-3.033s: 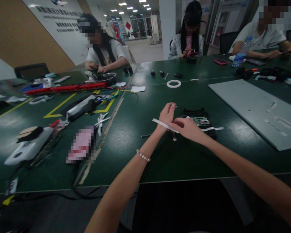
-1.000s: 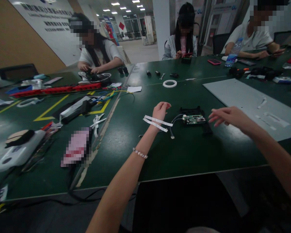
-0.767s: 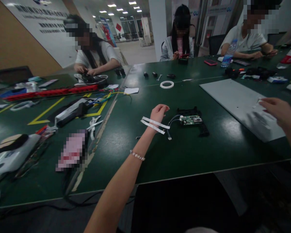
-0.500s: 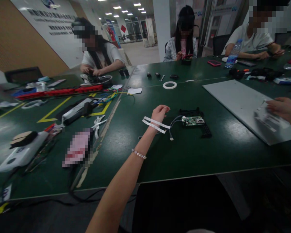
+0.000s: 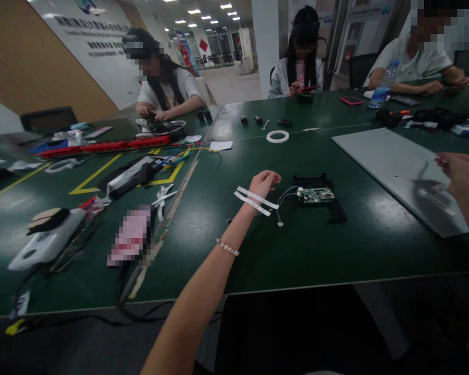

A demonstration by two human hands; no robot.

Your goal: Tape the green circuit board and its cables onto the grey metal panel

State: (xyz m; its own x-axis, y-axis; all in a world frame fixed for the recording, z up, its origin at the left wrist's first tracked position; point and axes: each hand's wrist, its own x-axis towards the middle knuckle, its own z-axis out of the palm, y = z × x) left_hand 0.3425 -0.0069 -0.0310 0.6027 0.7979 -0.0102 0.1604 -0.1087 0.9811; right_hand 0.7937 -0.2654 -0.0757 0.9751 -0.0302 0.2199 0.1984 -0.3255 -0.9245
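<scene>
My left hand hovers low over the green table, its fingers loosely curled with nothing in them. Two white tape strips lie stuck across its wrist. Just right of it sits a small green circuit board on a black frame, with thin wires trailing toward my hand. My right hand is far right above a grey board, its fingers bent together at the tips. What they pinch is too blurred to name. Pale tape strips lie on the grey board under it.
A white tape roll lies farther back. To the left are a red power strip, a grey tool, yellow floor-tape lines and a white device. Three people sit at the far side. A water bottle and a phone stand at the back right.
My right hand left my left wrist and swung right to the grey board. A second tape strip now sits on my left wrist, which has hardly moved.
</scene>
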